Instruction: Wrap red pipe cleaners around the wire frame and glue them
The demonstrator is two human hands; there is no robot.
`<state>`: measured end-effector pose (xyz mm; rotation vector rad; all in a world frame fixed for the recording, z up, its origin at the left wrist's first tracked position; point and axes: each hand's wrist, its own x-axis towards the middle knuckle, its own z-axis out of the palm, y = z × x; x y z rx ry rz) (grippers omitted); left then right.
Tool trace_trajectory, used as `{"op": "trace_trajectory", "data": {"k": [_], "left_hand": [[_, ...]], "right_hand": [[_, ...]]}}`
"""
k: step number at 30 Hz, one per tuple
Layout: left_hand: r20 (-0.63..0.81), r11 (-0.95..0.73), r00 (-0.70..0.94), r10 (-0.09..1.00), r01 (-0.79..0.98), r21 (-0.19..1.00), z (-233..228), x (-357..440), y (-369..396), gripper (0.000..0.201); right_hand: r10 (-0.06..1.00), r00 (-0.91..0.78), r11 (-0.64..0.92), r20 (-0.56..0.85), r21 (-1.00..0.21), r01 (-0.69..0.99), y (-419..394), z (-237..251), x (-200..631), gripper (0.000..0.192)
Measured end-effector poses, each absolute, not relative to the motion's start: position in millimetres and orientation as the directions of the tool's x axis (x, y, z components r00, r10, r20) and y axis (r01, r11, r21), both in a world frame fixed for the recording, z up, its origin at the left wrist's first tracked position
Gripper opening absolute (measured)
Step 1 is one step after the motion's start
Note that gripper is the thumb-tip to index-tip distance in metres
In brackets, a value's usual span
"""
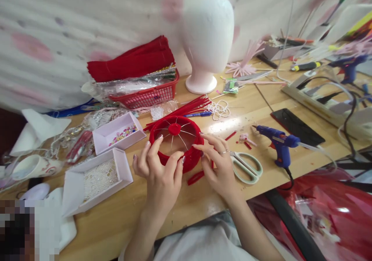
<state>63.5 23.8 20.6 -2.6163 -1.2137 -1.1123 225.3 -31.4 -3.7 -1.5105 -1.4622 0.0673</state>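
A round red fuzzy frame (190,162) sits on the table in front of me, with thin silvery wires running like spokes to a red disc (174,129). My left hand (162,175) grips the near left side of its rim, thumb and index finger pressed together there. On the right side of the rim, the fingertips of my right hand (219,168) are closed around the edge. A looped red strip (196,177) lies below the frame, partly hidden by the right hand. Green-handled scissors (251,170) lie beside that hand, their blades covered.
Left stand a box of pearl beads (100,179) and a box of coloured gems (123,135). Behind are a red basket (145,98), red stems (186,109) and a white foam head (210,36). Right lie a blue glue gun (279,140) with its cord, a phone (298,127) and a power strip (319,109).
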Motion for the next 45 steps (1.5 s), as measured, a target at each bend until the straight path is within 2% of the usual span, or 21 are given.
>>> {"op": "trace_trajectory", "data": {"k": [2,4,5,8,10,13,17,21,24,28,32,34,36,39,41,45], "left_hand": [[0.618,-0.690,0.435,0.655,0.679,0.253,21.7,62.5,24.9,0.011],[0.611,-0.690,0.437,0.660,0.675,0.261,22.9,61.3,25.7,0.011],[0.612,-0.694,0.442,0.656,0.672,0.259,23.5,60.4,25.9,0.013],[0.640,-0.707,0.433,0.635,0.660,0.254,25.0,54.8,25.7,0.019],[0.675,-0.697,0.388,0.627,0.666,0.264,25.9,48.0,25.6,0.019],[0.728,-0.659,0.285,0.623,0.692,0.293,27.1,34.9,26.2,0.016],[0.754,-0.618,0.167,0.635,0.695,0.367,27.0,20.4,26.5,0.011],[0.771,-0.627,0.104,0.628,0.655,0.422,23.1,15.8,24.4,0.016],[0.783,-0.694,0.165,0.599,0.595,0.406,19.6,17.9,23.1,0.022],[0.788,-0.758,0.265,0.556,0.551,0.350,19.1,22.7,23.3,0.026],[0.803,-0.772,0.263,0.536,0.538,0.339,21.1,22.8,24.4,0.027],[0.812,-0.783,0.263,0.522,0.524,0.334,21.6,21.3,24.2,0.028],[0.814,-0.791,0.270,0.514,0.516,0.328,21.8,19.7,23.2,0.027],[0.809,-0.803,0.294,0.509,0.500,0.324,21.5,17.9,21.1,0.027],[0.795,-0.802,0.315,0.519,0.501,0.325,20.7,17.1,20.4,0.028],[0.748,-0.792,0.372,0.549,0.517,0.324,17.6,14.7,21.3,0.024]], "right_hand": [[0.771,0.288,0.223,0.568,-0.664,0.714,-34.7,-3.6,224.8,0.037],[0.766,0.309,0.195,0.564,-0.662,0.724,-40.0,-2.4,223.5,0.020],[0.774,0.308,0.168,0.554,-0.648,0.743,-42.7,-2.0,222.5,0.018],[0.830,0.252,0.105,0.498,-0.582,0.806,-47.2,-2.7,218.4,0.032],[0.853,0.211,0.115,0.478,-0.567,0.816,-45.5,-4.4,215.2,0.026],[0.863,0.176,0.178,0.474,-0.611,0.771,-39.3,-5.7,211.8,0.015],[0.861,0.189,0.236,0.472,-0.700,0.674,-37.1,-4.1,213.1,0.019],[0.793,0.377,0.200,0.480,-0.788,0.582,-43.9,-4.5,220.9,0.017],[0.693,0.554,0.158,0.461,-0.847,0.507,-49.2,-2.3,228.7,0.016],[0.574,0.735,0.172,0.362,-0.930,0.324,-57.2,8.5,238.6,0.015],[0.504,0.823,0.175,0.261,-0.964,0.198,-66.0,12.2,245.4,0.023],[0.579,0.791,0.152,0.199,-0.979,0.136,-66.9,7.5,246.8,0.028],[0.732,0.667,0.054,0.137,-0.988,0.143,-64.4,1.0,245.8,0.030],[0.899,0.432,-0.111,0.065,-0.923,0.369,-56.3,-5.1,239.9,0.021],[0.934,0.354,-0.132,0.049,-0.873,0.470,-50.8,-5.5,234.7,0.015],[0.952,0.304,-0.130,0.033,-0.856,0.500,-44.3,-2.5,227.2,0.007]]}}
